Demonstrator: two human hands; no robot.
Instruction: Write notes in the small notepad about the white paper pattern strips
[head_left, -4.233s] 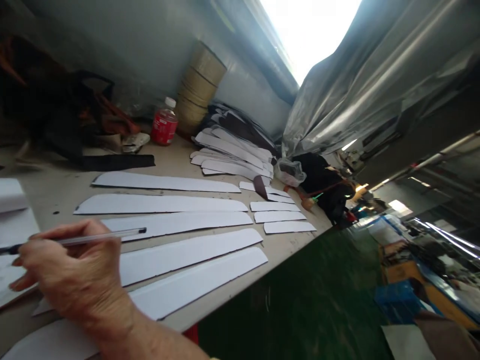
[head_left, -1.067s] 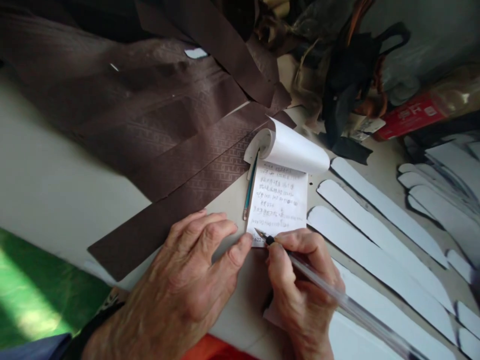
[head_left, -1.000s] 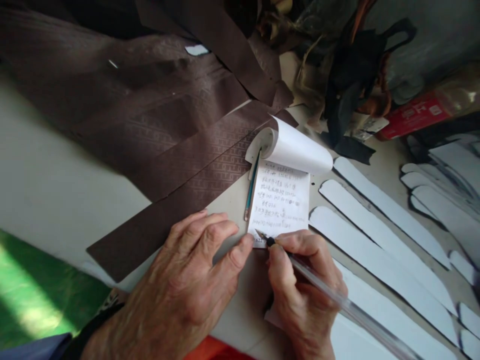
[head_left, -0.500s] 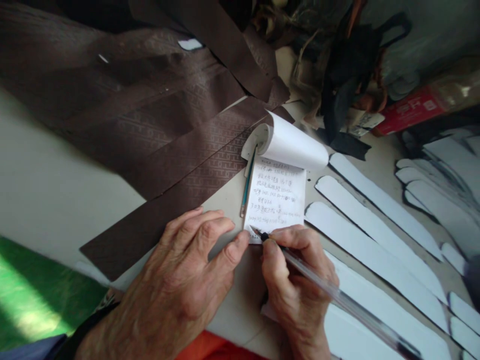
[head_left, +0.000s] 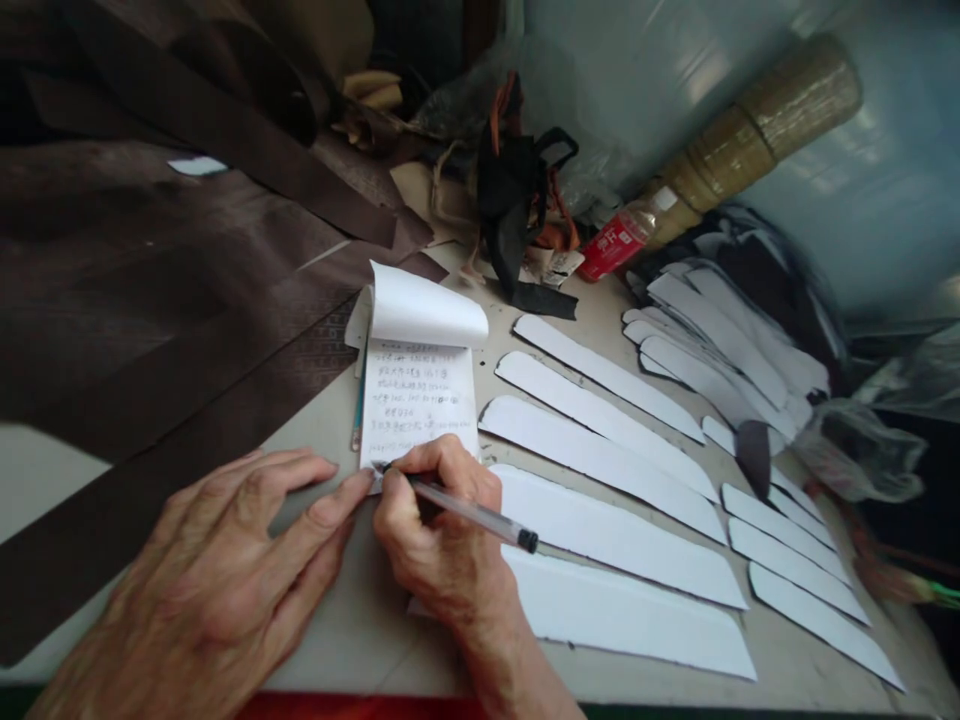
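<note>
A small notepad [head_left: 424, 400] with handwritten lines lies on the table, its upper pages curled back over the top. In my right hand [head_left: 446, 530] is a clear-barrelled pen [head_left: 480, 515], pinched between thumb and fingers, its tip at the pad's lower left corner. My left hand [head_left: 240, 560] rests flat with fingers spread, the index fingertip touching that same corner. Part of a teal pencil [head_left: 359, 400] shows along the pad's left edge; the rest is hidden beneath the pages.
Long white strips with dark edges [head_left: 600, 520] lie in rows to the right. Dark brown patterned sheets [head_left: 247, 340] cover the left. Behind are black scraps [head_left: 506, 200], a red-labelled bottle [head_left: 619, 240], a tape-wrapped roll [head_left: 757, 130] and a plastic bag [head_left: 862, 450].
The view has swung to the right, so pad and hands appear further left and more strips show. The pen has tilted a little; its tip stays at the pad's lower left.
</note>
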